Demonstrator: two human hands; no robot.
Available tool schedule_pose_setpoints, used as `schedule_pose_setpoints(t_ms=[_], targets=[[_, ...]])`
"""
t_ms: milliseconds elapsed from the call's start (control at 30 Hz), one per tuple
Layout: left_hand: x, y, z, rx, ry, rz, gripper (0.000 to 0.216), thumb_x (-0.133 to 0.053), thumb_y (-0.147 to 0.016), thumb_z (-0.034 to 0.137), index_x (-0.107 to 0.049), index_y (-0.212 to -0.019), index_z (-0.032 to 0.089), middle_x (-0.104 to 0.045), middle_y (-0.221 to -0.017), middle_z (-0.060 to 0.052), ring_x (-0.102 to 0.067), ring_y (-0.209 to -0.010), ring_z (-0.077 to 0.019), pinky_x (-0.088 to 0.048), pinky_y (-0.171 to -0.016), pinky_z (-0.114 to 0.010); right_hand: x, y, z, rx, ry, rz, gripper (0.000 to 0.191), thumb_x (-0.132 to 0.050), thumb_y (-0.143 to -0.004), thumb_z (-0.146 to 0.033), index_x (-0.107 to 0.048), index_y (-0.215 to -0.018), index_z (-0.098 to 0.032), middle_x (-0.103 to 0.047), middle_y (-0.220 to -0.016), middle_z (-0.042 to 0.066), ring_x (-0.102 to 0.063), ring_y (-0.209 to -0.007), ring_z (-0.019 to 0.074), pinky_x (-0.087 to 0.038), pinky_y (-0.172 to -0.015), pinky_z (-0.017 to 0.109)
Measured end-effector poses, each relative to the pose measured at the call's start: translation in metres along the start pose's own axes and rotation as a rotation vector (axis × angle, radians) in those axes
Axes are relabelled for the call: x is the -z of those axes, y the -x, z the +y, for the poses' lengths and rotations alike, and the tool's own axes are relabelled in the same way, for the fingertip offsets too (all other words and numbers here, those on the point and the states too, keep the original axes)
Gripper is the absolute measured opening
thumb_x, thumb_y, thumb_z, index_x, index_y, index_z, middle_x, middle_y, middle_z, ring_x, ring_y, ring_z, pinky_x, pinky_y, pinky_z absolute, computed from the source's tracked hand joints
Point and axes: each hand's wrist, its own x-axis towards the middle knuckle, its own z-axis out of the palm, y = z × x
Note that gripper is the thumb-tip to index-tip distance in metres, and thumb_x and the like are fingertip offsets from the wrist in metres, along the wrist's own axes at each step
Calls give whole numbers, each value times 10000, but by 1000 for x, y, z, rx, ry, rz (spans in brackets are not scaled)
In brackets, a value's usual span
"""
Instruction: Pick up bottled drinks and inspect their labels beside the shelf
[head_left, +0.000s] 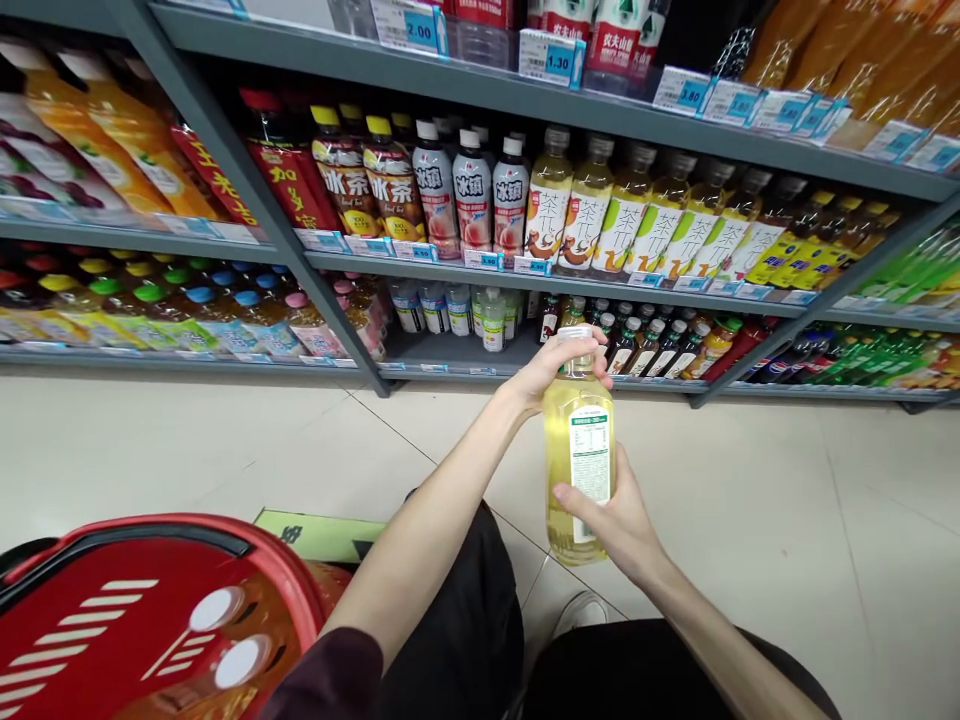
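Between my hands is a clear bottle of pale yellow drink, its white cap up and a green-and-white label facing me. My left hand wraps round the neck, just under the cap. Lower down, my right hand grips the body, its thumb across the front and its other fingers hidden behind. The bottle is held above the floor in front of the shelves, slightly tilted.
Shelves packed with drink bottles span the view ahead, with price tags on their edges. A red shopping basket holding bottles stands at my lower left. Beside it, a green floor sticker lies on the tiles.
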Motion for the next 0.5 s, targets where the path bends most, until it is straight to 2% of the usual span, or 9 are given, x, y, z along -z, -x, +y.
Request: schedule_pose_setpoints(t_ms=[100,233,500], targets=[[6,-4,-3,23,-49,30,509,-826,-726,434,-545,-1063,178,-629,-653,25,-698,-645,-195,-556,-649,-306,-6,3,0,-39,134,35,929,-928,-669,-428,-397,-1407,-239,-659,-1207,75,-658,-1041,270,-571,-866,397],[7,-5,-5,26,-98,-10,524,-796,-744,435,-553,-1125,169,-641,-647,14,-693,-623,-202,-546,-643,-318,-14,13,-3,-84,270,43,1077,-941,-635,-426,-308,-1489,-253,-598,-1354,108,-599,-1211,320,-545,-955,435],[-2,2,-4,-12,-90,-12,459,-738,-783,410,-566,-1134,168,-616,-621,27,-678,-598,-186,-500,-624,-292,-17,18,-9,-77,273,43,1095,-925,-644,-444,-279,-1504,-240,-571,-1403,139,-565,-1280,350,-545,-967,450]])
